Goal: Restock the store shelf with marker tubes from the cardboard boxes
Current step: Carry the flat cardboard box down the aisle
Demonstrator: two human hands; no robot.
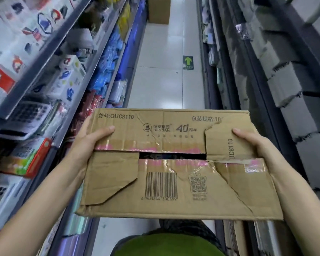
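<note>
I carry a worn brown cardboard box in front of me, out over the grey tiled aisle floor. My left hand grips its left end and my right hand its right end, each thumb lying on top with the other fingers hidden round the sides. The top flaps are torn and creased, patched with shiny pink-smeared tape, printed with a barcode and "QUC8110". A dark slit gapes between the flaps; what lies inside I cannot tell. The packed store shelves on my left are blurred.
</note>
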